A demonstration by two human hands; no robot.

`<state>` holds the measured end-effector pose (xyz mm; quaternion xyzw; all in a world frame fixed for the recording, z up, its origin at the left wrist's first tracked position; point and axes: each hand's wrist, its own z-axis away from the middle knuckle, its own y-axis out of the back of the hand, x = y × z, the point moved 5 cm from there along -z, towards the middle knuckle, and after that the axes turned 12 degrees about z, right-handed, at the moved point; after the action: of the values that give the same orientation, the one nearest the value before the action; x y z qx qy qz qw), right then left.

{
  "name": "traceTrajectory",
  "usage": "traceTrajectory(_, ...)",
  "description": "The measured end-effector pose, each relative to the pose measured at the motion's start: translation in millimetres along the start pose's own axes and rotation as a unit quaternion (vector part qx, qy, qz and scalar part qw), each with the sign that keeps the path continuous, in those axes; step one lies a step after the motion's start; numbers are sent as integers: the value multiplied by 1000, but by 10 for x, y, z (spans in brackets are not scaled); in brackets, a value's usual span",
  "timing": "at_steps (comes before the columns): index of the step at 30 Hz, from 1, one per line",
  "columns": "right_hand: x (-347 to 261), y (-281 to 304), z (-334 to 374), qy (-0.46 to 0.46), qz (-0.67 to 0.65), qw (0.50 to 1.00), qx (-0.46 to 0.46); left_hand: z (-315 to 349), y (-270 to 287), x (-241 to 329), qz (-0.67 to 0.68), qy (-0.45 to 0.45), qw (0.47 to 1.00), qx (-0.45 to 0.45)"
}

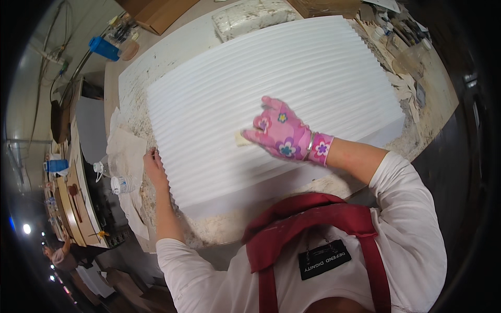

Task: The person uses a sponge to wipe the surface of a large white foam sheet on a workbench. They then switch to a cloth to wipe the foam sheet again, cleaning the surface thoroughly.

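Observation:
A large white ribbed panel (250, 88) lies across the worktable, its ridges running from side to side. My right hand (284, 133) wears a pink glove with flowers and is over the panel's middle. Under its fingertips is a small cream-coloured pad (241, 139), pressed to the ridges; most of it is hidden by the glove, and its material cannot be made out. My bare left hand (154, 167) is at the panel's left edge, fingers drawn together. Whether they pinch the edge or a small object does not show.
The worktable (219, 229) is speckled with dried white residue. A clear plastic jug (122, 184) and crumpled paper (128, 151) are left; a blue cup (104, 48) is far left. A white-smeared block (253, 22) stands behind the panel. Paper scraps and tools (407, 62) clutter the right.

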<state>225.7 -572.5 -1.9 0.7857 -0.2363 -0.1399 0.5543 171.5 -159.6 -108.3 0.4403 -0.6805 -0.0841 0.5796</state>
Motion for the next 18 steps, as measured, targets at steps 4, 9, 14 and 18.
traceTrajectory(4, 1195, 102, 530, -205, 219, 944, -138, -201, -86, 273, -37, -73, 997, -15)
traceTrajectory(9, 1355, 88, 627, -223, 185, 955, -58, -261, -307, -566, 81, 91, 992, 40)
traceTrajectory(14, 686, -238, 368, -146, -40, 988, -10, -153, -12, -1787, 158, 0, 987, 11)
traceTrajectory(18, 2304, 290, 1569, -334, 266, 897, -112, -217, -282, -1084, 131, 50, 990, 16)
